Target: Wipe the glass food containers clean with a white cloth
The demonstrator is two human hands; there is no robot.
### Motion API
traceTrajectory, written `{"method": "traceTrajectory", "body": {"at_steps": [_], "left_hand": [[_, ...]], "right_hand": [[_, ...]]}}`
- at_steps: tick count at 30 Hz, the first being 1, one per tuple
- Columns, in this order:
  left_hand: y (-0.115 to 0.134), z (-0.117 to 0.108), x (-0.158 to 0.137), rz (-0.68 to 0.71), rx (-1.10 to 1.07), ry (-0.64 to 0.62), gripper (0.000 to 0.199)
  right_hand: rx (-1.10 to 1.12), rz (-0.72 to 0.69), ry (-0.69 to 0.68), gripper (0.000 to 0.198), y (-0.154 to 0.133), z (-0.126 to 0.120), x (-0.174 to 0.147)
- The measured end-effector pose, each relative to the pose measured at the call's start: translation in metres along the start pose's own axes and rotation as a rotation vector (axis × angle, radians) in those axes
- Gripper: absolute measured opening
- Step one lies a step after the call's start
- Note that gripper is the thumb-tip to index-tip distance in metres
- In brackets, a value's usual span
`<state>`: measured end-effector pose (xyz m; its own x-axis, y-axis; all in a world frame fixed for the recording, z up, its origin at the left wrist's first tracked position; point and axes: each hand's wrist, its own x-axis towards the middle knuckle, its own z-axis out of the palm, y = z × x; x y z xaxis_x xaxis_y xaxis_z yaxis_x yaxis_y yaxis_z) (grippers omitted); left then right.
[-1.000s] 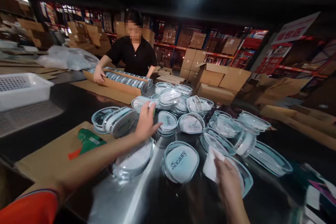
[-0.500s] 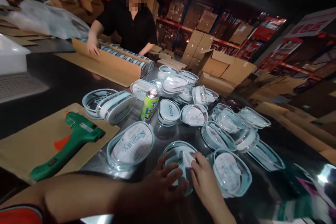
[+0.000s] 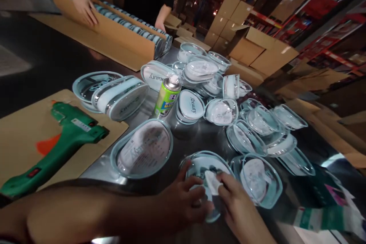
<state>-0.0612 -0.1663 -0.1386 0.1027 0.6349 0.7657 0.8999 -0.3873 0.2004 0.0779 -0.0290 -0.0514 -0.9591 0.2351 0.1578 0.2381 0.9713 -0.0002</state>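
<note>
Below centre, a clear oval plastic case [image 3: 220, 159] with a pale blue rim lies on the dark table. My left hand [image 3: 185, 200] steadies it, fingers curled over its left side. In my right hand [image 3: 240, 202], a small white wipe [image 3: 213, 183] is pinched between thumb and fingers and pressed on the case. My hands hide part of the case. Close by on the left lies a similar case with printed lettering [image 3: 143, 148]. Another open-looking oval case [image 3: 257, 183] sits just right of my right hand.
A green spray can [image 3: 167, 97] stands among several piled cases [image 3: 201, 69]. On cardboard at left lies a green glue gun [image 3: 67, 137]. Across the table, a co-worker's hand [image 3: 82, 5] touches a cardboard carton [image 3: 114, 32] holding rows of cases. Cardboard boxes [image 3: 257, 49] stand behind.
My view has tipped down and come closer, so the table things look larger. Both hands stay at the same case; the wipe has shifted slightly over its surface.
</note>
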Motion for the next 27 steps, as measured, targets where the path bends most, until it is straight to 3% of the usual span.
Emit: {"method": "traceTrajectory", "body": {"at_steps": [4, 10, 14, 18, 23, 27], "left_hand": [[0.003, -0.003, 0.003, -0.027, 0.007, 0.04, 0.025], [0.006, -0.005, 0.006, -0.02, -0.04, 0.047, 0.023], [0.007, -0.005, 0.005, -0.036, -0.019, 0.042, 0.02], [0.009, -0.003, 0.003, -0.012, -0.087, 0.053, 0.023], [0.013, -0.001, 0.002, -0.001, -0.085, 0.058, 0.022], [0.013, -0.003, 0.003, 0.017, -0.087, 0.075, 0.023]], "right_hand": [[-0.158, 0.036, -0.057, 0.019, 0.004, 0.001, 0.002], [-0.112, -0.019, -0.01, 0.022, 0.002, 0.001, -0.009], [-0.168, 0.003, -0.039, 0.016, 0.0, -0.005, -0.011], [-0.099, -0.048, -0.054, 0.023, -0.004, -0.012, -0.018], [-0.163, 0.069, -0.092, 0.018, -0.007, -0.009, -0.017], [-0.057, 0.037, -0.122, 0.024, -0.016, -0.008, -0.029]]}}
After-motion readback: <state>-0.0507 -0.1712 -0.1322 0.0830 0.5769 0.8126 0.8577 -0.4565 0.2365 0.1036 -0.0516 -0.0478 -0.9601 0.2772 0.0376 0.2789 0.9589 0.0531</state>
